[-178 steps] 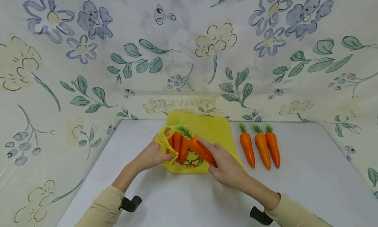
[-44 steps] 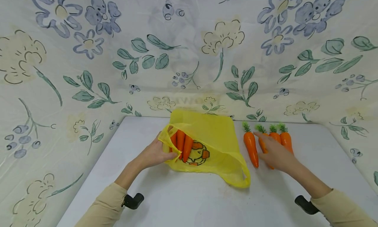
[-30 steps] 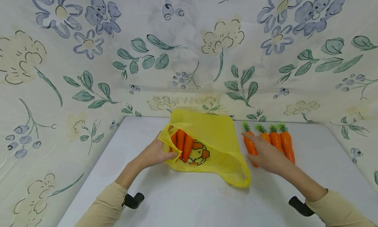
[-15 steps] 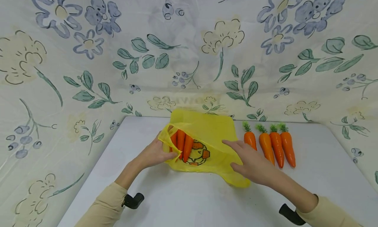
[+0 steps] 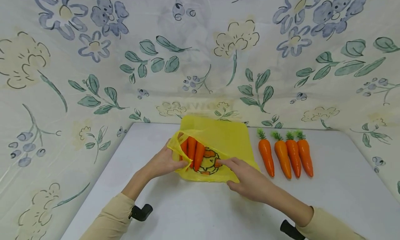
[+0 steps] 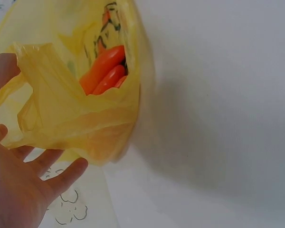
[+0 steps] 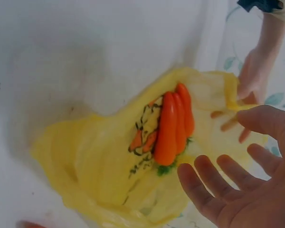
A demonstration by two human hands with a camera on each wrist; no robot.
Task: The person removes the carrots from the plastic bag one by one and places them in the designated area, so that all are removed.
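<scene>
A yellow plastic bag [image 5: 218, 135] with a printed cartoon duck lies on the table. My left hand [image 5: 162, 160] holds its mouth at the left side, the thumb at the front edge and other fingers spread behind it. Inside the mouth show three orange carrots [image 5: 192, 150]; green tops peek out under them in the right wrist view. My right hand [image 5: 250, 179] is over the bag's front right part, fingers extended toward the duck print and nothing in them. In the right wrist view its spread fingers [image 7: 218, 178] are near the carrots [image 7: 168, 128].
Several carrots with green tops stand out in a row on the right of the white table [image 5: 187, 212], the nearest to the bag being a carrot [image 5: 266, 158]. A floral cloth [image 5: 200, 59] hangs behind the table and along its left side.
Earlier my right hand held a carrot over the bag; the right row has since gained one. It then left the row and came left over the bag, bare. My left hand stayed at the bag.
</scene>
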